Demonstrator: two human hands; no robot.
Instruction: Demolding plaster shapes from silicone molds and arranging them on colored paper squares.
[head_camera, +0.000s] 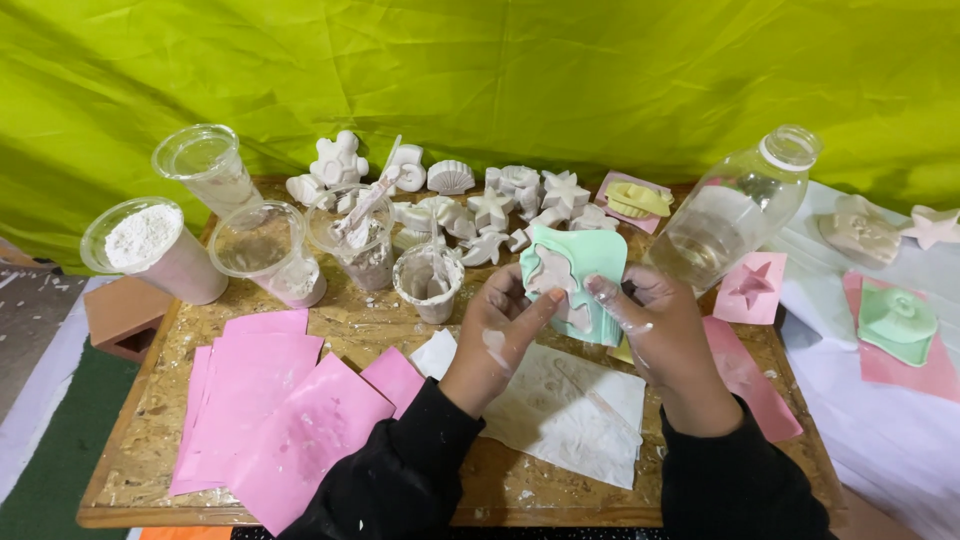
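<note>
Both hands hold a mint green flexible mould upright above a wooden board. A white plaster cast sits in the mould's face. My left hand grips the mould's left edge with its thumb on the cast. On the right edge is my right hand, its fingers smeared with white plaster. Below the hands lies a stained white paper sheet.
Pink sheets cover the board's left. Plastic cups with plaster stand at the back left, one full of white powder. White plaster figures line the back. A clear bottle, a pink star mould and a green mould lie at right.
</note>
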